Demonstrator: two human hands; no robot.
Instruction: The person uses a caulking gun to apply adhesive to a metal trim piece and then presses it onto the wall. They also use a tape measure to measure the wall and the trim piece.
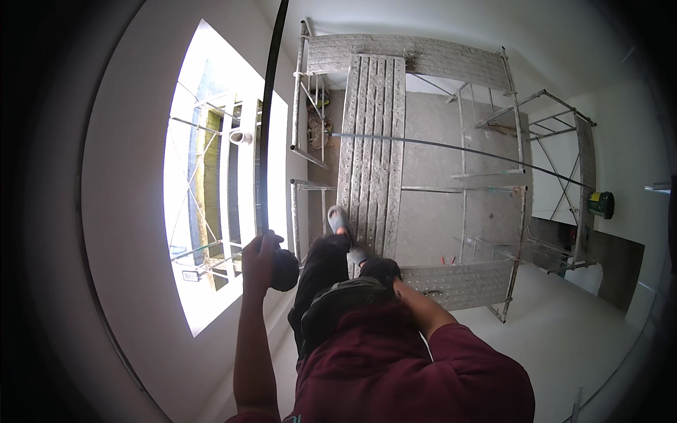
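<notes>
Raised at my left side, my left hand [257, 264] is closed around a round black object [285, 271]. A long dark strip [269, 113] runs straight up from the fingers past the frame's upper edge, in front of the bright window. Whether strip and round object are one piece I cannot tell. My right forearm [423, 307] bends in toward my lap, where a black waist bag [342, 307] and my raised knee hide the right hand. My feet, in grey slippers [337, 217], are on a perforated metal plank [372, 141].
Scaffold frames [522, 127] with a cross plank at the far end [451, 60] and a nearer plank [472, 283] surround me, above a grey floor [430, 166]. A thin long bar [451, 146] crosses the planks. On the right scaffold sits a green device [601, 204]. A window opening [211, 176] is left.
</notes>
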